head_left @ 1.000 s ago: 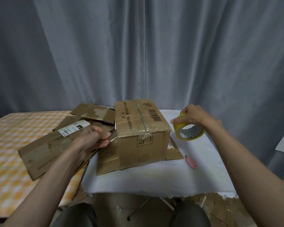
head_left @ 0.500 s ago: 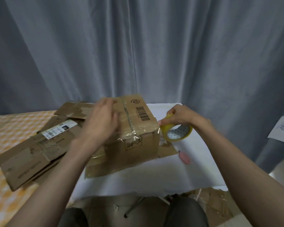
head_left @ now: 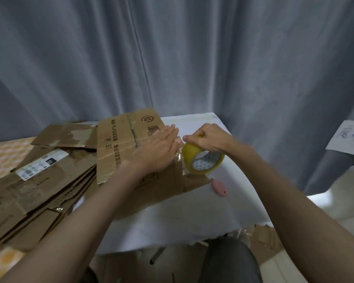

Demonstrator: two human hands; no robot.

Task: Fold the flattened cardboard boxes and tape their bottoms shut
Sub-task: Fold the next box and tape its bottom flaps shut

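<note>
Taping of the bottom seam under way; advice for the step follows, left to right.

Far left: stack of flattened cardboard boxes (head_left: 39, 180) on the checked table (head_left: 0, 156), not yet folded. Keep clear of the working area.

Centre: folded box (head_left: 119, 144) standing on the white cloth (head_left: 182, 211), taped face up, lower flaps splayed on the cloth. Left hand (head_left: 155, 152) laid flat on the top face near the right edge, fingers straight and together, holding nothing. Keep this palm pressing so the flaps stay closed and level while tape is drawn.

Right of centre: right hand (head_left: 208, 139) curled over the yellow tape roll (head_left: 202, 160), gripping it, roll just beside the box's right edge. Clear tape appears to run from roll to box; exact attachment too blurred to confirm. Pull with steady tension along the seam, then smooth down with the flat hand to avoid wrinkles.

Further right: pink cutter (head_left: 219, 187) on the cloth, near the roll, within reach for severing.
</note>
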